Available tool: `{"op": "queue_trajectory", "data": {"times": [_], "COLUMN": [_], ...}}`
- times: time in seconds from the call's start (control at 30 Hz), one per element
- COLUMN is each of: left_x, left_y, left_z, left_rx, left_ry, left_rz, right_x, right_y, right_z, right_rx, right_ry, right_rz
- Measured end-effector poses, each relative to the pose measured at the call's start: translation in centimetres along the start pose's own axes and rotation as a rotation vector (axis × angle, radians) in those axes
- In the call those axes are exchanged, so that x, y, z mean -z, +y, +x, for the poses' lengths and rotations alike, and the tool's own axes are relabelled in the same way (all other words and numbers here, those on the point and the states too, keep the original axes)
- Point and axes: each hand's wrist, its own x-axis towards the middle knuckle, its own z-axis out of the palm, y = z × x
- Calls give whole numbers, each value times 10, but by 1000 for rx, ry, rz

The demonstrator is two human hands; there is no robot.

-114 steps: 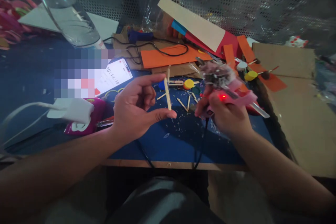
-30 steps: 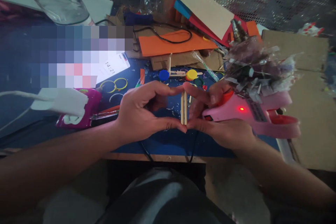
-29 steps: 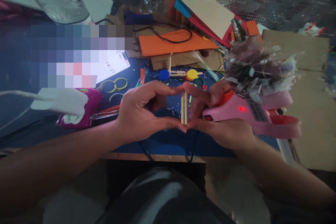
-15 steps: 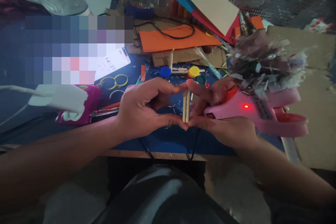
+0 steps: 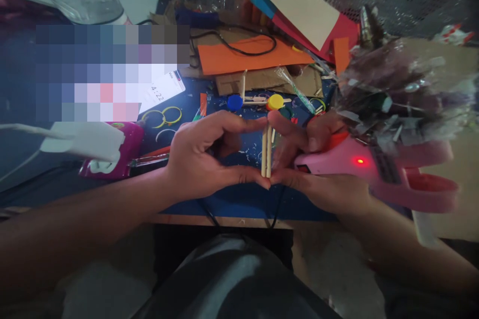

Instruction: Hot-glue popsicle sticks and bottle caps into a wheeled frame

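Observation:
Two pale wooden sticks (image 5: 267, 154) stand side by side, almost parallel, between my hands above the blue tabletop. My left hand (image 5: 194, 154) pinches them from the left, thumb at the near ends and index finger at the far ends. From the other side my right hand (image 5: 333, 189) presses thumb and index fingertip to the same ends. Its curled fingers also grip a pink glue gun (image 5: 337, 159) with a lit red light and an orange trigger. A pale glue stick (image 5: 424, 229) pokes out below the gun. Crumpled clear plastic (image 5: 400, 94) hangs over it.
Blue cap (image 5: 235, 103), yellow cap (image 5: 275, 101), small sticks and scraps lie beyond my hands. Orange sheet (image 5: 239, 55) and cardboard (image 5: 269, 84) are at the back. To the left are a phone (image 5: 168, 90), yellow rings (image 5: 172, 114) and a magenta power strip (image 5: 129, 147) with a white plug.
The glue gun and the plastic over it have shifted right and slightly toward me. The sticks and both hands stay nearly in place. The phone's timer reads one second later.

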Motion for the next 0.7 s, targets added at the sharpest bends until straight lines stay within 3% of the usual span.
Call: {"op": "queue_trajectory", "data": {"times": [0.1,0.2,0.37,0.7], "left_x": [0,-1,-1,-1], "left_y": [-1,-3,-7,-4], "left_z": [-1,0,1,0], "left_rx": [26,15,-92,-96], "left_ry": [12,29,9,-99], "left_rz": [-36,-68,-94,31], "right_x": [-1,-3,0,-5], "right_y": [1,1,7,-1], "right_z": [-5,-5,-2,-2], "right_rx": [85,154,207,117], "right_ry": [-3,74,160,51], "right_rz": [-65,-102,-22,71]}}
